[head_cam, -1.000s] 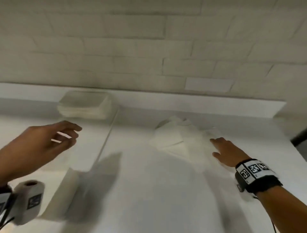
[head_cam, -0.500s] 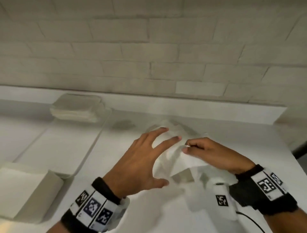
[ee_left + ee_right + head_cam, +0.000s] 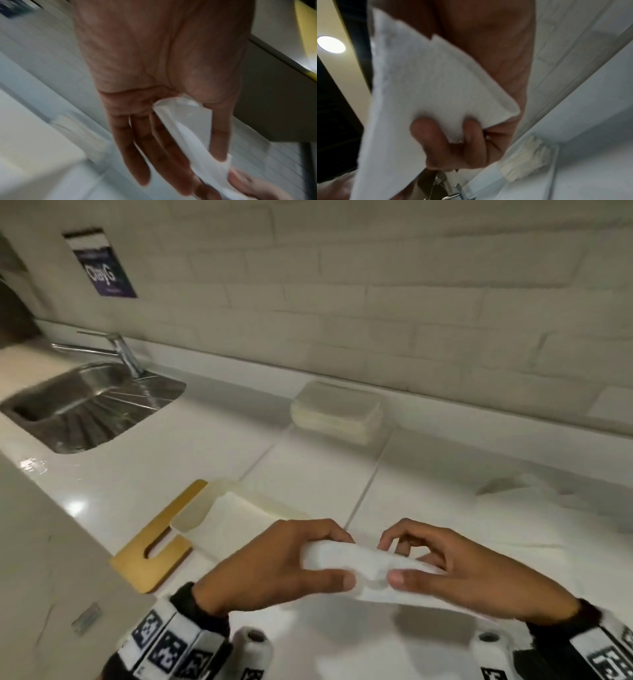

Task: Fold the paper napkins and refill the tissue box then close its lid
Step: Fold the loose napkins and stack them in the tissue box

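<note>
A glossy white surface (image 3: pixel 212 446) runs along a pale brick wall. A steel sink (image 3: pixel 85 405) is set into its far left. Near the front left lies a yellow-tan board (image 3: pixel 150 549), with an open whitish box (image 3: pixel 205 508) beside it. Against the wall sits a stack of folded napkins (image 3: pixel 334 412). To the right lies a loose heap of crumpled napkins (image 3: pixel 534 498).

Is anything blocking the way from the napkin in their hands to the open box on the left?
Nothing visible does. Both the left hand and right hand hold the napkin just right of the open tissue box. Its wooden lid lies on the far side, clear of the path.
</note>
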Tool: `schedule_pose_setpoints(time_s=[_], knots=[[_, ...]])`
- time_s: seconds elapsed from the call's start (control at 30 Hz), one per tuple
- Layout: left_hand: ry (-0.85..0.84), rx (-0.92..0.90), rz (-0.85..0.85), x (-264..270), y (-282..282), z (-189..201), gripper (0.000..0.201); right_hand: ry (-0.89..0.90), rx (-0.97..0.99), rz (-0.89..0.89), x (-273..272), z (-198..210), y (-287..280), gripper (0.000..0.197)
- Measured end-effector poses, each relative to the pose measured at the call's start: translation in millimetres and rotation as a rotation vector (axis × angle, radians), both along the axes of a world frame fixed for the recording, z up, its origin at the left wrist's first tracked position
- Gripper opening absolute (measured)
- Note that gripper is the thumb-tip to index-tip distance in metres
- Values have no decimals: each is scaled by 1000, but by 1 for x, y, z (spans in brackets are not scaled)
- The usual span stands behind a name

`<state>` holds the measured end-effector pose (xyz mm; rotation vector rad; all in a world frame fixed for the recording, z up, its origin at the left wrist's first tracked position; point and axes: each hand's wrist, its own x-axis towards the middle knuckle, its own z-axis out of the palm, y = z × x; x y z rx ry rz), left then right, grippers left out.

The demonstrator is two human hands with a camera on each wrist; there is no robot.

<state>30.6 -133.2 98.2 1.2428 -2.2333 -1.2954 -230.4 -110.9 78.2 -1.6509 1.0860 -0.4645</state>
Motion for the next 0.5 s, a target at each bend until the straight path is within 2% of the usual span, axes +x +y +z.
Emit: schedule_pose_setpoints(time_s=[0.1,0.2,0.27,0.33,0.43,0.5], knots=[[-15,94,107,67,-13,15,27,3,-28,90,59,-1,-24,34],[89,197,268,119,-28,17,21,27,-72,150,110,-3,-44,42],[145,238,368,141,-40,14,14,44,-80,166,135,-3,-55,49],[165,271,458,152,-51,11,18,59,-70,161,150,-5,-66,51],[106,275,523,166,-68,1,27,105,-74,151,165,-11,-79,38],[-43,161,577,175,-77,-10,39,148,-91,104,173,-18,-87,29]])
